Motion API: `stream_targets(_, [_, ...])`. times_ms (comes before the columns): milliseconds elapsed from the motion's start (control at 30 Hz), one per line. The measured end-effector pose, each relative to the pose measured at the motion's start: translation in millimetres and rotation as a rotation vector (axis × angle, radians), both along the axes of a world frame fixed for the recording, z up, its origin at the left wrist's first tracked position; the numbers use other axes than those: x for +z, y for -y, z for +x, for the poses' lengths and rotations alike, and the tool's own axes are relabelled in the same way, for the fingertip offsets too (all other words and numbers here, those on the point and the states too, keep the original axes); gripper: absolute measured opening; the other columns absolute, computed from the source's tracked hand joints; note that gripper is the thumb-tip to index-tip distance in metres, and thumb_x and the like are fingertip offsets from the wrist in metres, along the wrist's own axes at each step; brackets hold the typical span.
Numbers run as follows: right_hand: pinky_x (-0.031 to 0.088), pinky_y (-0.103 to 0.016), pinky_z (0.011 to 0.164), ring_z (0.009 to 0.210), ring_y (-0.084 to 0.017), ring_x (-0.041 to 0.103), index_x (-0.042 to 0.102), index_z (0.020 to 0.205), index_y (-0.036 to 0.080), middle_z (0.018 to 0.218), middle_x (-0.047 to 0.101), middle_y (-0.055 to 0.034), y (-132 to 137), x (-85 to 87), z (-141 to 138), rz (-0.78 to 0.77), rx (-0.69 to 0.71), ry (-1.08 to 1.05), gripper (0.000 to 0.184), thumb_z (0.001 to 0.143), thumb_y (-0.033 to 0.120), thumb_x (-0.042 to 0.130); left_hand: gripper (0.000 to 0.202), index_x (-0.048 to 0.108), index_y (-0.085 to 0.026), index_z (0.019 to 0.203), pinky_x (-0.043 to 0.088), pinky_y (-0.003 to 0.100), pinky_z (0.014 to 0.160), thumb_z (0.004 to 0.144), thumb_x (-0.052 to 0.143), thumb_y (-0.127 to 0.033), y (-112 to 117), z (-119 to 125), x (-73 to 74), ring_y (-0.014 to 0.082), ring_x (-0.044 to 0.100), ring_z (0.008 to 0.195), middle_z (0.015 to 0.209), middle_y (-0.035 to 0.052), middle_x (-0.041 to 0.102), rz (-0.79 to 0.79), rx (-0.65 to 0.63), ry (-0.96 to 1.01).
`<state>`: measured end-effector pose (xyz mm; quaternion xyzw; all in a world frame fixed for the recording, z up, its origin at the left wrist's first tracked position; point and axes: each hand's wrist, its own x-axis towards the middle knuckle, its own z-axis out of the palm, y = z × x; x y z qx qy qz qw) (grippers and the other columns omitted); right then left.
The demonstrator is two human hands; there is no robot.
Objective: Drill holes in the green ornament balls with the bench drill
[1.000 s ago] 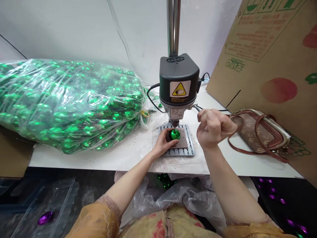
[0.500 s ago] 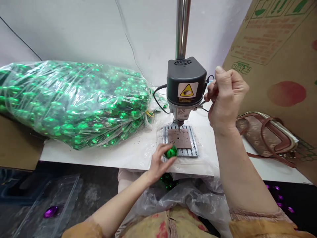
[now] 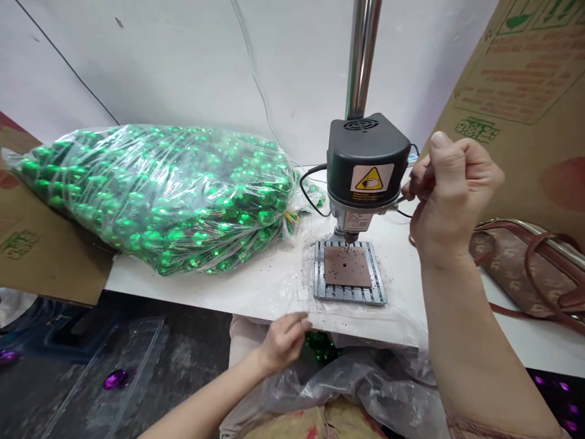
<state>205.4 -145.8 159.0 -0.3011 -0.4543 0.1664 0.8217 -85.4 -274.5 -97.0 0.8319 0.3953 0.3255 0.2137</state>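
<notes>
My right hand point(image 3: 452, 195) is a raised fist closed round the thin lever point(image 3: 402, 199) at the side of the small drill press point(image 3: 368, 164). The drill bit hangs just above the brown pad on the ribbed base plate point(image 3: 350, 268), which is bare. My left hand point(image 3: 283, 341) is below the table's front edge with its fingers curled; what is in them is hidden. It is next to a crumpled clear bag point(image 3: 347, 372) on my lap, where green faceted balls point(image 3: 321, 345) show.
A big clear sack of green balls point(image 3: 159, 195) lies on the white table point(image 3: 219, 286) at left. A brown handbag point(image 3: 525, 262) and a leaning cardboard box point(image 3: 525, 91) are at right. On the floor lie a clear tray point(image 3: 137, 347) and a purple ball point(image 3: 114, 379).
My left hand took the green ball off the pad and dropped below the table edge. My right hand rose with the lever and the drill head lifted.
</notes>
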Motion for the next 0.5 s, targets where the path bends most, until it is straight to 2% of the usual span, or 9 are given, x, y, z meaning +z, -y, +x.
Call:
stream_targets(33, [0.03, -0.027, 0.041, 0.042, -0.004, 0.038, 0.039, 0.058, 0.023, 0.047, 0.041, 0.008, 0, -0.1, 0, 0.001, -0.006, 0.003, 0.041, 0.087, 0.033, 0.065, 0.04, 0.075, -0.04, 0.117, 0.066, 0.052, 0.084, 0.09, 0.053, -0.021, -18, 3, 12.7, 0.03, 0.078, 0.099, 0.11, 0.0071, 0.081, 0.046, 0.043, 0.063])
stream_targets(100, [0.03, -0.027, 0.041, 0.042, -0.004, 0.038, 0.039, 0.058, 0.023, 0.047, 0.042, 0.008, 0, -0.4, 0, -0.002, -0.011, 0.001, 0.041, 0.087, 0.034, 0.066, 0.033, 0.075, -0.03, 0.108, 0.063, 0.049, 0.092, 0.09, 0.051, -0.016, -58, 12, 38.5, 0.0279, 0.076, 0.103, 0.103, 0.009, 0.079, 0.101, 0.047, 0.133])
stream_targets(167, [0.029, -0.027, 0.041, 0.041, -0.004, 0.037, 0.039, 0.059, 0.023, 0.047, 0.042, 0.0083, 0, -0.5, 0, -0.001, -0.008, -0.001, 0.041, 0.087, 0.035, 0.067, 0.034, 0.073, -0.025, 0.107, 0.058, 0.048, 0.104, 0.089, 0.048, -0.011, -102, 24, 60.8, 0.0275, 0.071, 0.115, 0.106, 0.0101, 0.076, 0.101, 0.0, 0.112])
stream_targets(233, [0.028, -0.027, 0.04, 0.04, -0.003, 0.037, 0.039, 0.058, 0.023, 0.047, 0.042, 0.0085, 0, -0.6, -1, 0.001, -0.004, -0.003, 0.042, 0.087, 0.035, 0.067, 0.037, 0.071, -0.024, 0.105, 0.052, 0.048, 0.11, 0.085, 0.046, -0.006, -147, 38, 76.1, 0.0279, 0.066, 0.122, 0.108, 0.0102, 0.073, 0.065, -0.053, 0.027])
stream_targets(267, [0.028, -0.027, 0.04, 0.04, -0.004, 0.037, 0.039, 0.058, 0.023, 0.047, 0.042, 0.0085, 0, -0.5, -1, 0.004, -0.005, -0.008, 0.042, 0.087, 0.035, 0.067, 0.037, 0.07, -0.023, 0.103, 0.052, 0.048, 0.11, 0.082, 0.047, -0.003, -169, 45, 80.9, 0.0281, 0.065, 0.12, 0.107, 0.0103, 0.072, 0.027, -0.048, -0.035])
stream_targets(367, [0.027, -0.027, 0.04, 0.04, -0.004, 0.036, 0.038, 0.058, 0.023, 0.046, 0.041, 0.0087, 0, -0.4, -1, 0.007, -0.006, -0.022, 0.042, 0.086, 0.034, 0.067, 0.033, 0.067, -0.02, 0.094, 0.049, 0.051, 0.109, 0.074, 0.052, 0.002, -225, 60, 86.4, 0.0319, 0.062, 0.118, 0.104, 0.0124, 0.07, -0.094, 0.09, -0.166])
stream_targets(500, [0.029, -0.027, 0.04, 0.04, -0.003, 0.036, 0.04, 0.057, 0.022, 0.046, 0.043, 0.0085, 0, -0.4, -2, -0.014, -0.016, -0.025, 0.042, 0.086, 0.035, 0.068, 0.023, 0.065, -0.018, 0.086, 0.037, 0.057, 0.118, 0.074, 0.061, 0.002, -267, 68, 83.6, 0.0402, 0.05, 0.137, 0.109, 0.0176, 0.067, -0.099, 0.219, -0.162])
